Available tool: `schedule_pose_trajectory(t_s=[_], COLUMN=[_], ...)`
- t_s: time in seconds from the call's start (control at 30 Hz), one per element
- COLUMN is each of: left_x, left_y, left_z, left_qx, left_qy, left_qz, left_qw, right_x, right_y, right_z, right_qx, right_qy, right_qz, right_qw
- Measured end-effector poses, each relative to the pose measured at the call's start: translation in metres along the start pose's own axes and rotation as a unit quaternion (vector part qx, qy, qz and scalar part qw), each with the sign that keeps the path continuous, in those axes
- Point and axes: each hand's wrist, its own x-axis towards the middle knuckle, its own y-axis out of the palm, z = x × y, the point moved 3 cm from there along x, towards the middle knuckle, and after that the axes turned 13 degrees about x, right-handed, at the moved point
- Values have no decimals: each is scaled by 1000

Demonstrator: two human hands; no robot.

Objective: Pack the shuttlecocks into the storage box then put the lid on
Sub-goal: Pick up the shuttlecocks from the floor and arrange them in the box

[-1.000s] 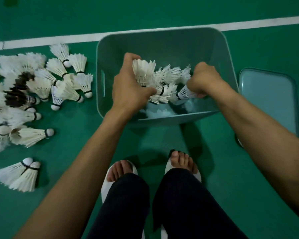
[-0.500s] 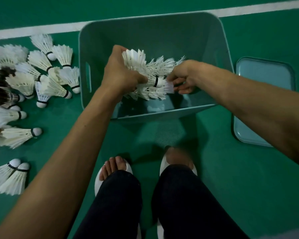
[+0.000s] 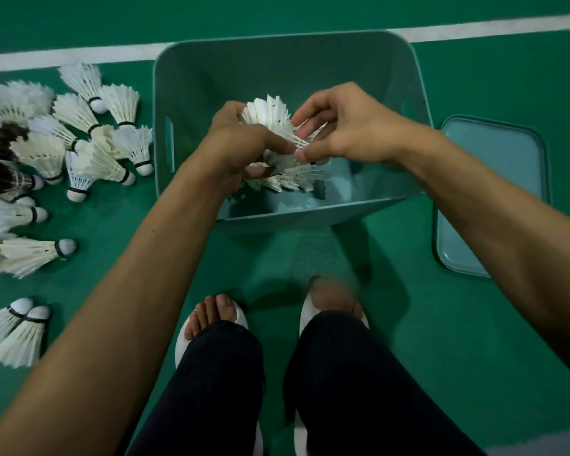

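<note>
Head view: we looked down on both hands over the open box [image 3: 277,57], its lid [image 3: 494,192] on the floor [image 3: 441,324] just to the right.
Change: a second earlier our hands sat apart, low in the box, with shuttlecocks fanned between them; by now they had drawn together and the bunch [image 3: 270,115] was tighter.
Meaning: we judged the handful was being nested before being laid down; packing was far from done.
Left hand [image 3: 244,143]: curled round the bunch's near-left side.
Right hand [image 3: 346,130]: thumb and fingertips pinched the feathers from the right.
Bunch: between both hands, inside the box's outline; whether it touched the bottom we could not tell.
Pile [image 3: 93,156]: many shuttlecocks lay left of the box, unpacked.
</note>
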Motion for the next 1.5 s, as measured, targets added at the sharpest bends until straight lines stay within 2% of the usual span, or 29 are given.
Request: schedule_pose_trajectory(t_s=[0.07, 0.2, 0.3, 0.37, 0.43, 0.47, 0.53, 0.63, 0.7, 0.83, 0.9, 0.97, 1.07, 1.23, 1.4, 1.5], left_x=[-1, -2, 0, 1, 3, 4, 6, 8, 14, 23, 24, 26, 32, 41, 42, 41], left_y=[2, 6, 3, -5, -13, -17, -23, -23, -20, -15, -14, -12, -12, -8, -4, -5], left_z=[2, -1, 1, 2, 4, 4, 5, 15, 21, 28, 27, 27, 26, 26, 23, 25], left_qx=[-20, 12, 44, 157, 312, 381, 478, 510, 525, 543, 575, 604, 617, 574, 573, 543], left_qy=[10, 64, 97, 123, 112, 90, 24, -52, -54, -61, -50, -31, 9, 29, 53, 34], left_qz=[10, -2, -65, -144, -177, -164, -88, 66, 132, 181, 179, 182, 188, 195, 189, 198], left_qw=[1000, 998, 992, 969, 927, 906, 874, 856, 839, 818, 797, 776, 765, 795, 796, 816], right_x=[2, -5, -12, -11, -9, -8, -5, 3, 10, 20, 27, 33, 42, 57, 50, 45], right_y=[2, 2, -7, -15, -20, -21, -19, -11, -7, -3, 0, 2, 4, 1, 4, -3], right_z=[0, -1, -6, -10, -12, -12, -14, -19, -22, -28, -33, -42, -54, -71, -54, -46], right_qx=[-45, -91, -164, -302, -390, -408, -431, -462, -466, -378, -281, -127, 41, 152, 196, 176], right_qy=[-18, -22, 12, 35, 53, 63, 82, 87, 104, 186, 218, 270, 317, 344, 371, 348], right_qz=[-8, -12, -1, -32, -97, -129, -169, -182, -186, -166, -153, -152, -161, -197, -192, -188], right_qw=[999, 996, 986, 952, 914, 902, 882, 864, 859, 891, 922, 942, 934, 905, 887, 901])
